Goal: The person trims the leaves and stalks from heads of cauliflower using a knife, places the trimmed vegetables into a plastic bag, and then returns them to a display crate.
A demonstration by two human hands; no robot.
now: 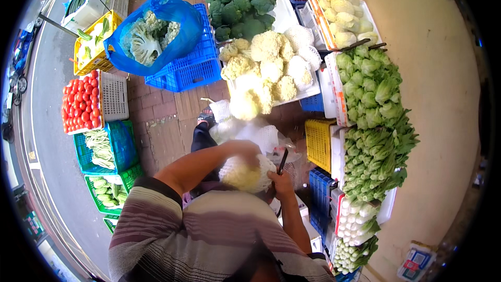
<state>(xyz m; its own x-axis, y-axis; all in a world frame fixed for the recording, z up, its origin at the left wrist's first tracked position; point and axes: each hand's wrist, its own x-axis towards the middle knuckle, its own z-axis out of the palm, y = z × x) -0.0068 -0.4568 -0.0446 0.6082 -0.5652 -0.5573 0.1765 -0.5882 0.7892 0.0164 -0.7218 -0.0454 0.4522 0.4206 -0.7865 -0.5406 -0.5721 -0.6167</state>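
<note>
In front of my body is a cauliflower, partly wrapped in white foam netting. My left hand reaches over its far side; motion blur hides its fingers and whether they grip. My right hand closes around a dark, narrow knife-like tool, which points up and away from me. The thumb and fingers of that hand lie against the netting's right edge. Just beyond are more white foam nets and clear plastic. Cauliflowers are heaped on a white foam tray farther off.
Broccoli lies behind the cauliflowers. A blue bag of cauliflower rests on a blue crate. Tomatoes and green beans line the left. On the right are lettuce, leafy greens and a yellow crate.
</note>
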